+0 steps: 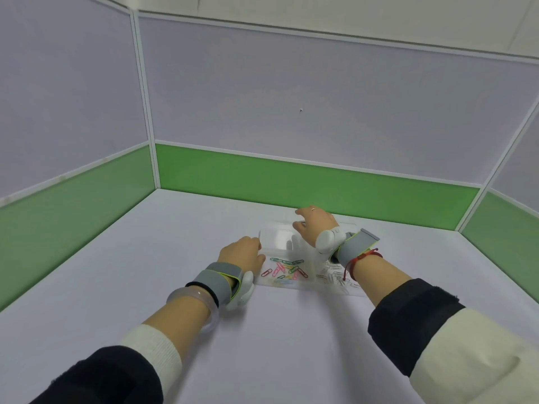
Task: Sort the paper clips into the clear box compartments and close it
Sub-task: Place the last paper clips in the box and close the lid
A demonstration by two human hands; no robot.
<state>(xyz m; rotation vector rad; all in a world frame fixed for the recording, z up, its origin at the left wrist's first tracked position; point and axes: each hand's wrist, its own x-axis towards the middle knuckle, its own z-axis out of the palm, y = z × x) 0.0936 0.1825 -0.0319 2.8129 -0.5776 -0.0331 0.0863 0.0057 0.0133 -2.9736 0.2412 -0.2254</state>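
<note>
A clear plastic box (306, 284) lies on the white table ahead of me. Its left compartment holds several coloured paper clips (287, 268); its right compartment holds several silver paper clips (335, 277), partly hidden by my right wrist. The clear lid (277, 237) stands raised and tilted over the back of the box. My right hand (313, 224) grips the lid's top edge with fingers curled over it. My left hand (243, 253) rests against the box's left side, fingertips touching the lid's left edge.
Green and lilac partition walls (291, 176) close the table at the back and on both sides. Bare white tabletop (175, 243) stretches to the left and toward me. Both wrists wear grey straps with white devices.
</note>
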